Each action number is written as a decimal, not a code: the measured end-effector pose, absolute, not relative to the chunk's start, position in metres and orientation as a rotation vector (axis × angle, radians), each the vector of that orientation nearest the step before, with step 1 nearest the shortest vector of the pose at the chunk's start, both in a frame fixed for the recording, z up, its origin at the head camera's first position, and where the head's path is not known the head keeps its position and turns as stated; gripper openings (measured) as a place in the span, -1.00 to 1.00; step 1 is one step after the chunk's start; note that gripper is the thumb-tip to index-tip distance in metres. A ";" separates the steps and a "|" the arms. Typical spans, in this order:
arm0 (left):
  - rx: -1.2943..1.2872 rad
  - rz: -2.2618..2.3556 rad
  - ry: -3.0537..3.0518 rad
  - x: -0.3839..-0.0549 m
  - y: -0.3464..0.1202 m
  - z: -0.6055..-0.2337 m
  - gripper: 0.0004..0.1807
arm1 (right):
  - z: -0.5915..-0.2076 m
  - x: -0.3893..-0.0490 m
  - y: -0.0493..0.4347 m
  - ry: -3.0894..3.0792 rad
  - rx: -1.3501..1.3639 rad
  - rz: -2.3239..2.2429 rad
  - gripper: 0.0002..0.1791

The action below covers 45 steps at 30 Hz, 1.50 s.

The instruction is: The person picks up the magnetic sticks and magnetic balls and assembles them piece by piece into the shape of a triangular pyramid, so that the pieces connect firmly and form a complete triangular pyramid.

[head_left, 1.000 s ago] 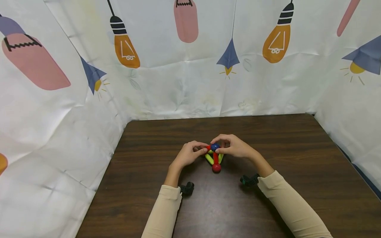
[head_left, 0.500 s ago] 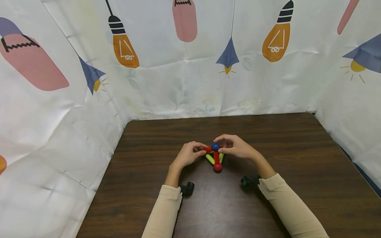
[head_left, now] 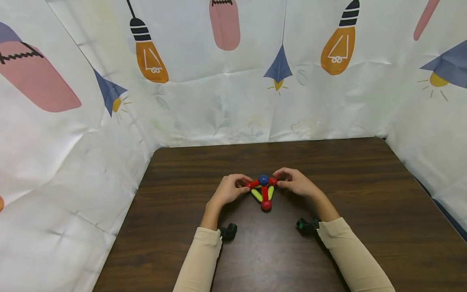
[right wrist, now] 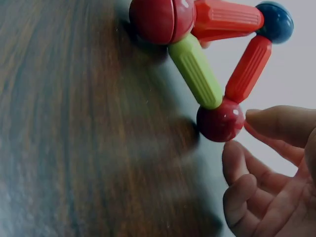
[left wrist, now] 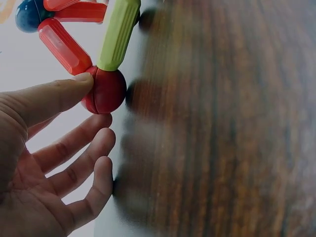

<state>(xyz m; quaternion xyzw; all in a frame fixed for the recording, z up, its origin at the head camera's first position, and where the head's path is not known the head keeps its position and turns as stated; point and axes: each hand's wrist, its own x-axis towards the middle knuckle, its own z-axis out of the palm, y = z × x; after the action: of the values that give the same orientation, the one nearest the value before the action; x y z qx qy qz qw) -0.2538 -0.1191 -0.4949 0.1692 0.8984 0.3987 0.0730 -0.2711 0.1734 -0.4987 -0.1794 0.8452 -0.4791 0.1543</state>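
Observation:
A small pyramid of magnetic sticks and balls stands on the table between both hands. A blue ball (head_left: 263, 180) forms its top, and red sticks (head_left: 264, 193) slope down from there to red balls at the corners. Yellow-green sticks (left wrist: 118, 37) make up the base. The near corner is a red ball (head_left: 266, 205). My left hand (head_left: 228, 190) pinches the left red ball (left wrist: 109, 91) between thumb and index finger, the other fingers loosely bent. On the opposite side, my right hand (head_left: 299, 183) has thumb and fingertips on the right red ball (right wrist: 220, 119).
The dark wood-grain table (head_left: 255, 255) extends around the pyramid. A white cloth (head_left: 226, 101) printed with lamps and bulbs hangs behind it and along the sides. Black wrist cameras sit at the left wrist (head_left: 228, 231) and right wrist (head_left: 307, 225).
My right hand has moved right and away from the blue top ball to the right corner ball. My left fingers have slid slightly left, uncovering more of the red stick.

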 end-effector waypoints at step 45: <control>0.406 1.191 2.758 -0.252 -0.111 -0.497 -0.51 | -0.497 -0.267 0.176 2.297 -0.469 -1.443 -0.43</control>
<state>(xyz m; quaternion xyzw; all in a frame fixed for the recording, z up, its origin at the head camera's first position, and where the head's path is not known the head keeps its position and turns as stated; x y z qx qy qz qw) -0.2518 -0.1109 -0.4974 0.1338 0.9084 0.3924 0.0549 -0.2669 0.1757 -0.4965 -0.1673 0.8188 -0.5141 0.1931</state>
